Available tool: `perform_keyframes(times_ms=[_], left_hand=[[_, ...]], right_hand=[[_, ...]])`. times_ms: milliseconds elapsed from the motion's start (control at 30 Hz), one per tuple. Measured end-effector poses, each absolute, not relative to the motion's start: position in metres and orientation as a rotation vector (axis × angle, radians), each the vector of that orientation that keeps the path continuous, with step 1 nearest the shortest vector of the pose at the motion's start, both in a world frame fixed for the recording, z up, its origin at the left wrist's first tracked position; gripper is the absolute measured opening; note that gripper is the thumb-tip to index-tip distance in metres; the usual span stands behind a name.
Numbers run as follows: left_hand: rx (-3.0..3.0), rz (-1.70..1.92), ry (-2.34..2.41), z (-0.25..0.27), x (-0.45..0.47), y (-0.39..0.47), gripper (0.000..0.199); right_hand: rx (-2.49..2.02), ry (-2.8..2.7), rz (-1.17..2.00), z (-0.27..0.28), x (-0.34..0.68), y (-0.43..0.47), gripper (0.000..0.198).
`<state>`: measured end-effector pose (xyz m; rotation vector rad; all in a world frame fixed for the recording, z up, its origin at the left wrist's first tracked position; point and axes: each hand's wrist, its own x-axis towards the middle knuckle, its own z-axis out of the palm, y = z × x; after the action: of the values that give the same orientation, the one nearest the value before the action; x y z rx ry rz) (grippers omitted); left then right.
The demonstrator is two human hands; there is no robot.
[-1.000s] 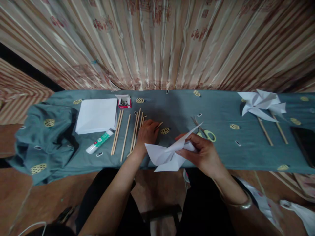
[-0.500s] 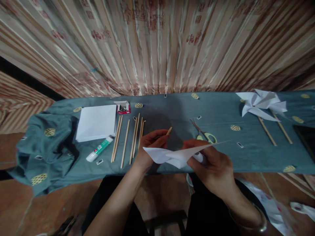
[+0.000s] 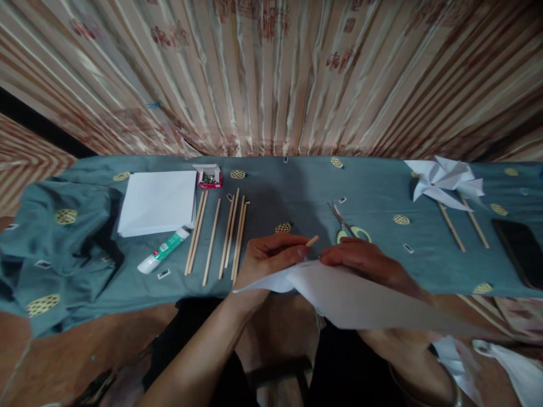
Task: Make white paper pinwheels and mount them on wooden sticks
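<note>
My left hand (image 3: 271, 260) is closed around a thin wooden stick (image 3: 313, 241), whose tip pokes out past the fingers. Close beside it, my right hand (image 3: 369, 263) pinches a white paper pinwheel (image 3: 352, 299). The pinwheel's blades spread below and in front of both hands and cover part of the right hand and wrist. The stick's tip lies near the right fingertips; whether it touches the paper cannot be made out. Just beyond the right hand lie scissors (image 3: 358, 233) with light green handles.
To the left are a stack of white paper (image 3: 159, 203), a glue stick (image 3: 163, 250), a red box of small metal pins (image 3: 210, 178) and several wooden sticks (image 3: 212, 242). Two finished-looking pinwheels (image 3: 449, 183) and a black phone (image 3: 520, 251) lie right. Bunched cloth (image 3: 80, 226) covers the left end.
My hands have come together, the right one turning so the pinwheel tilts and swings lower right. The stick in my left hand has moved right, towards the right fingertips.
</note>
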<state>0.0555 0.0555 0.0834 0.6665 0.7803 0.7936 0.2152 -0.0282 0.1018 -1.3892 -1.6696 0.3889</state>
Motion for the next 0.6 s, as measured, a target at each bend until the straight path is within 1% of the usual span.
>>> perform_keyframes(times_ms=[67,333,467,600], left_hand=[[0.737,0.795,0.766,0.083,0.054,0.055,0.018],[0.919,0.814,0.729,0.081,0.053,0.055,0.011],[0.923,0.798,0.721,0.083,0.052,0.054,0.012],[0.942,0.798,0.728,0.085,0.051,0.054,0.014]], right_hand=[[-1.332,-1.699,0.415,0.102,0.219,-0.029,0.029],[-1.305,-1.655,0.379,0.094,0.218,-0.026,0.029],[-1.33,-1.68,0.315,0.093,0.218,-0.026,0.034],[-1.377,-1.697,0.279,0.092,0.221,-0.027,0.033]])
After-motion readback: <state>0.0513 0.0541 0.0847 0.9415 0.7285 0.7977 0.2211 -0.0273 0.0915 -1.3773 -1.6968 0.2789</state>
